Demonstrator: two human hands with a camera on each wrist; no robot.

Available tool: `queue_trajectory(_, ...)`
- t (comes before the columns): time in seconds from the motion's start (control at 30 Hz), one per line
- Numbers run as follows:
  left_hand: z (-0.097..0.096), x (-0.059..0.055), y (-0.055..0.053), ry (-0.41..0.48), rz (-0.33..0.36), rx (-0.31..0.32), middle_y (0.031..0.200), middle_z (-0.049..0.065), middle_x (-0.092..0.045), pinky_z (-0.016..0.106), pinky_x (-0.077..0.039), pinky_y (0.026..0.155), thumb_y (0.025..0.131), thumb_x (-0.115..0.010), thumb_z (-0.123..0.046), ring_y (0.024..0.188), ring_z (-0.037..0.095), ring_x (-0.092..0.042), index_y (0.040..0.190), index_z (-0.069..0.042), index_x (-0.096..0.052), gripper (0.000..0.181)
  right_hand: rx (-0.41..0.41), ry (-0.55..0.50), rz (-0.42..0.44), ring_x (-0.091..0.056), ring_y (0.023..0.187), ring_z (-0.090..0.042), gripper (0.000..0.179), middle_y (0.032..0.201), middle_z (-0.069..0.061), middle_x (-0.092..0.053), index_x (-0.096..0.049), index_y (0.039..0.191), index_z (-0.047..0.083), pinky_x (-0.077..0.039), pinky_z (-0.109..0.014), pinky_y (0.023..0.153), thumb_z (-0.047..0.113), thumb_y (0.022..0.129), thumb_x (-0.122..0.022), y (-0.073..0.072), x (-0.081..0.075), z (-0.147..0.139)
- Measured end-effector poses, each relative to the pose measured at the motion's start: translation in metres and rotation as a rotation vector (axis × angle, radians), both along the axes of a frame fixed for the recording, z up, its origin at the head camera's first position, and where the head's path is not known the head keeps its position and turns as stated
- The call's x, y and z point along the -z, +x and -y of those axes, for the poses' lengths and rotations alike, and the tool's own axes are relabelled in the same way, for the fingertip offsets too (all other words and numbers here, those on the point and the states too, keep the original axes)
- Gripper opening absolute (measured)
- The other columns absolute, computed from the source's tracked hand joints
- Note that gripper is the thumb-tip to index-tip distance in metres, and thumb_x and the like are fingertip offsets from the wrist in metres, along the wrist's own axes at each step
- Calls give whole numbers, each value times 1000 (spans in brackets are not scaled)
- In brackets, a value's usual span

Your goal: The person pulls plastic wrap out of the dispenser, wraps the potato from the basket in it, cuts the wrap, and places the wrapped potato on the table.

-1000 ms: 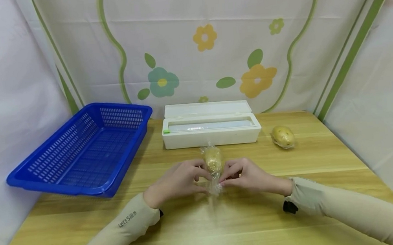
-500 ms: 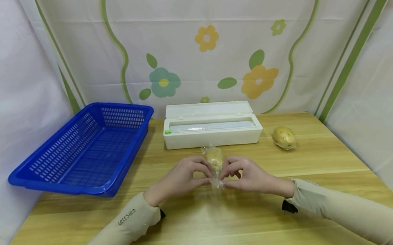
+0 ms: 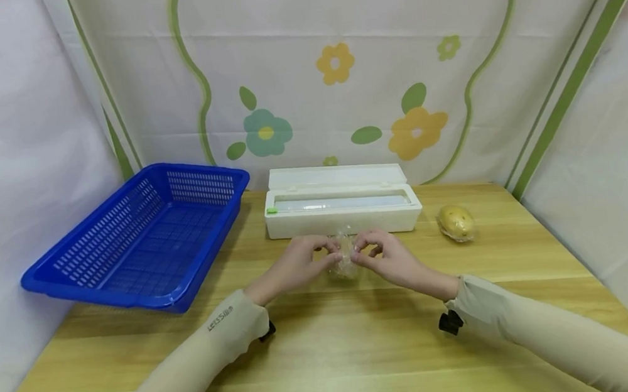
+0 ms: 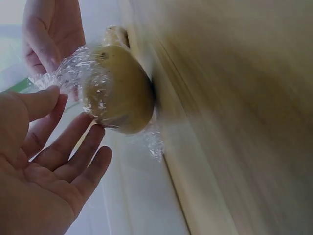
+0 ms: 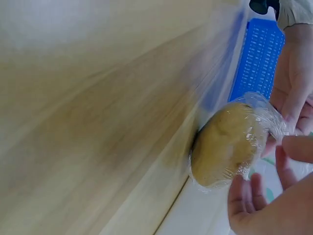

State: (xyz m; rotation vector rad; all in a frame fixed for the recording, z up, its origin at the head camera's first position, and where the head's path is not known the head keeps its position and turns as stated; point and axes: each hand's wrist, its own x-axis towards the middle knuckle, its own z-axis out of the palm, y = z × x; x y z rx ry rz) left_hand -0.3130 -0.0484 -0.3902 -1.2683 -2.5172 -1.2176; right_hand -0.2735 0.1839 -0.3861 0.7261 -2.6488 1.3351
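Observation:
A potato (image 4: 124, 90) lies on the wooden table, wrapped in clear plastic wrap (image 4: 73, 66) whose gathered end stands up from it. My left hand (image 3: 298, 265) pinches that gathered film between thumb and forefinger, its other fingers spread close to the potato's side. From the opposite side my right hand (image 3: 393, 263) pinches the same twist of film, as the right wrist view also shows beside the potato (image 5: 225, 144). In the head view both hands partly cover the potato. A crinkled flap of film sticks out at its far end.
Just behind the hands stands a white plastic-wrap box (image 3: 345, 221), lid up, with a roll inside. A second wrapped potato (image 3: 456, 222) lies to the right. The blue basket (image 3: 182, 297) is at the left. A flowered curtain (image 3: 303, 83) closes off the back.
Both hands have moved away from me, from the potato's near end to over it, bringing the gathered film up with them. The basket, box and other potato stay put.

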Motion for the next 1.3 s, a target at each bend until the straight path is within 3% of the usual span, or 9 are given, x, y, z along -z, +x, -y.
queue_trajectory(0.1,-4,1,-4,11,28,-28,97,-6,-70,37,-53,82,96,-66,-21,90,11,-64,92,-16,-71,8,38,-10,27,-55,112,-25,8,116,-5,-62,-69,94,13,-51,-45,83,20,96,-67,-3,2,2)
queue_trajectory(0.33,-11,3,-8,58,-9,-100,83,-6,-70,26,-53,74,94,-69,-17,76,4,-64,88,-12,-73,8,123,-38,42,-65,81,-25,8,90,-4,-69,-72,89,7,-53,-34,67,13,94,-69,-14,-1,8)
queue_trajectory(0.4,-12,2,-8,72,23,-119,81,-6,-69,26,-53,70,93,-71,-16,74,6,-64,86,-12,-73,9,167,-22,71,-65,78,-23,8,86,-2,-70,-74,87,9,-52,-32,64,15,91,-72,-15,-2,9)
queue_trajectory(0.47,-13,1,-8,101,100,-144,79,-7,-68,26,-53,68,91,-73,-14,74,9,-64,84,-12,-73,8,203,-24,119,-65,78,-22,7,83,-1,-70,-75,85,10,-53,-34,64,17,89,-76,-17,-4,10)
queue_trajectory(0.63,-15,-1,-7,192,281,-226,82,-3,-68,29,-54,69,85,-78,-11,79,18,-65,84,-11,-71,7,238,-142,227,-66,80,-34,10,81,-6,-71,-75,85,5,-54,-49,71,11,82,-81,-21,-7,11)
queue_trajectory(0.9,-22,4,-5,199,275,-307,82,-2,-67,30,-54,70,84,-77,-13,78,15,-64,90,-8,-66,14,239,-220,247,-66,81,-39,17,84,-13,-69,-69,87,-2,-55,-50,73,8,81,-82,-20,-5,9)
queue_trajectory(1.03,-23,7,-3,208,254,-321,89,2,-68,28,-54,70,85,-76,-12,79,13,-64,97,-6,-67,17,239,-213,213,-67,78,-32,19,84,-11,-69,-69,89,-1,-56,-46,71,7,79,-83,-19,-3,8)
queue_trajectory(1.17,-23,7,-2,178,220,-293,107,8,-69,28,-54,64,87,-73,-11,82,15,-67,112,-6,-73,25,182,-125,89,-69,78,-23,18,90,-9,-72,-75,98,1,-57,-35,64,8,83,-81,-16,-1,7)
queue_trajectory(1.3,-23,8,-1,107,160,-266,113,7,-69,28,-55,69,91,-71,-13,93,17,-66,111,-9,-75,21,110,18,-48,-67,84,-21,18,103,-9,-70,-77,105,5,-56,-29,62,14,90,-74,-12,0,6)
